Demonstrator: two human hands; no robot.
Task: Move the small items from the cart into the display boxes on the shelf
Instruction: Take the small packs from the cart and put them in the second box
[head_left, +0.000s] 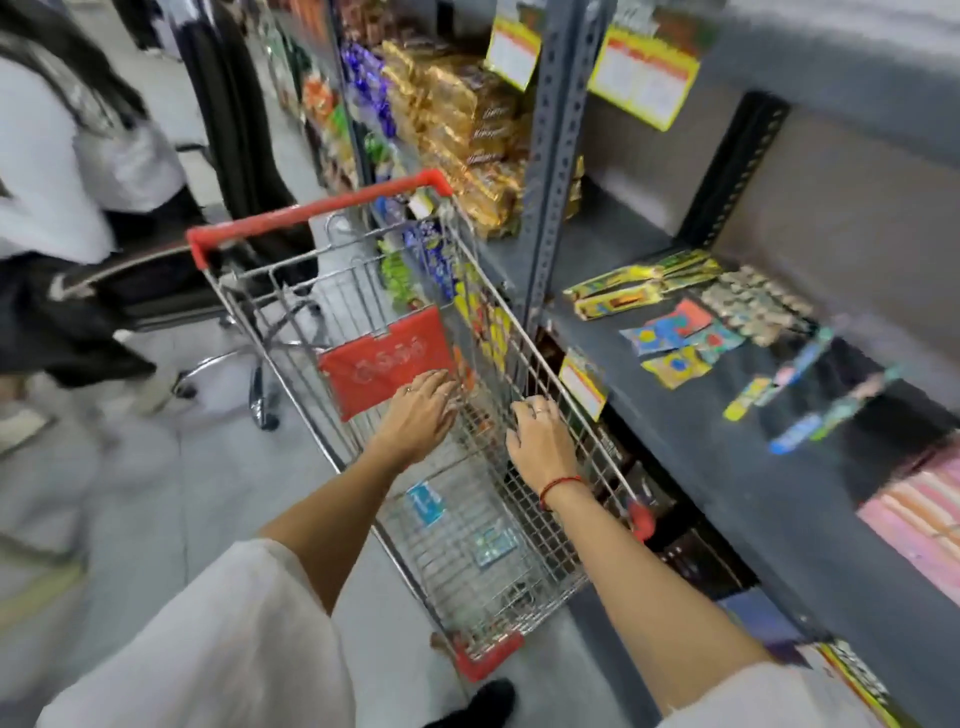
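Flat colourful packets (675, 338) lie scattered on the dark shelf (691, 447) beside the cart (545, 374).

- The wire cart (467, 415) is open at the top; both hands reach down into it, left hand (421, 415) at 11 o'clock, right hand (540, 441) at 1 o'clock.
- The red seat flap (387, 358) blocks the basket at 12 o'clock.
- At 3 o'clock the shelf (701, 467) has bare room between scattered packets (675, 343).
- The grey upright (550, 156) stands at 1 o'clock.
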